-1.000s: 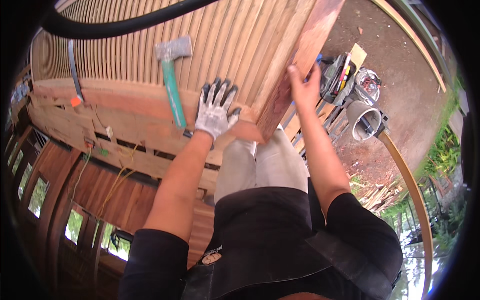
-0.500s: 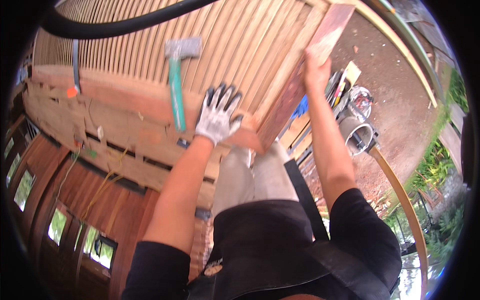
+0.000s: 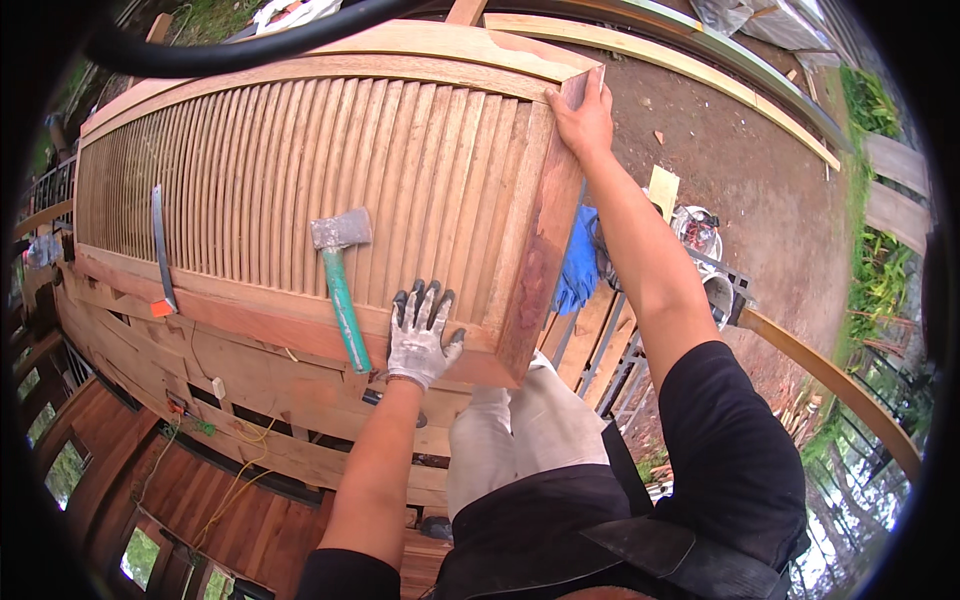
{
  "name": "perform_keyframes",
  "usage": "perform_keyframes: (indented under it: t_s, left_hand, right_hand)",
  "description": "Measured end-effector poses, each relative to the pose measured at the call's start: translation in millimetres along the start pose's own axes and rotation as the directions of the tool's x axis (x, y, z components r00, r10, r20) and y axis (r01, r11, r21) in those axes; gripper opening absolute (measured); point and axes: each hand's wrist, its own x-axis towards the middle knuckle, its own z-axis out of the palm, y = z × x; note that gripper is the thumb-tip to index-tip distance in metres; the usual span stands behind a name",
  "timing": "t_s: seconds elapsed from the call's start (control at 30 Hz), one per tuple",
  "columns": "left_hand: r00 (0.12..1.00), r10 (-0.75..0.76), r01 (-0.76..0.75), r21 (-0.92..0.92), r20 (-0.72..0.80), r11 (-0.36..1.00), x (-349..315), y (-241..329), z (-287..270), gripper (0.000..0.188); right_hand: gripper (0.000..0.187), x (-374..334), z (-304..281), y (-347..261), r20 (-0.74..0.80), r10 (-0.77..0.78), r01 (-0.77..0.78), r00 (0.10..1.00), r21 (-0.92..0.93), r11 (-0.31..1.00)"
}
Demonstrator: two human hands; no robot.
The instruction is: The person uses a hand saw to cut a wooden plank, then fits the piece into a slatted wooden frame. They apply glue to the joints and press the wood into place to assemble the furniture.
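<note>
Here, slatted brown wooden panel: lay beneath both hands.
White-gloved left hand: lay spread on its near edge.
Bare right hand: clasped its far right corner.

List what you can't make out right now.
Head view:
- Gloved left hand: palm hidden by its back.
- Louvred panel: underside hidden by its slatted face.
- Pale bucket: partly hidden by the right forearm.
- Black tube: one end cut off by the top edge.
</note>
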Motion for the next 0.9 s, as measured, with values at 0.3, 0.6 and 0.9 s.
perform_keyframes:
  t_s: [0.3,0.6,0.9]
  left_hand:
    - [1.000,-0.022,0.023,-0.044,0.002,0.999,-4,-4,0,0.076]
    - [1.000,-0.013,0.012,-0.076,-0.008,0.997,2,1,-1,0.076]
    - [0.998,-0.047,0.052,-0.095,0.052,0.994,-6,-3,-6,0.074]
  right_hand:
    - [0.074,-7,6,-7,-0.017,0.013,-0.014,1.000,-0.048,0.999]
    - [0.072,2,17,16,-0.115,-0.041,0.034,0.993,-0.062,0.998]
    - [0.068,-4,16,3,-0.099,-0.123,0.101,0.987,-0.201,0.974]
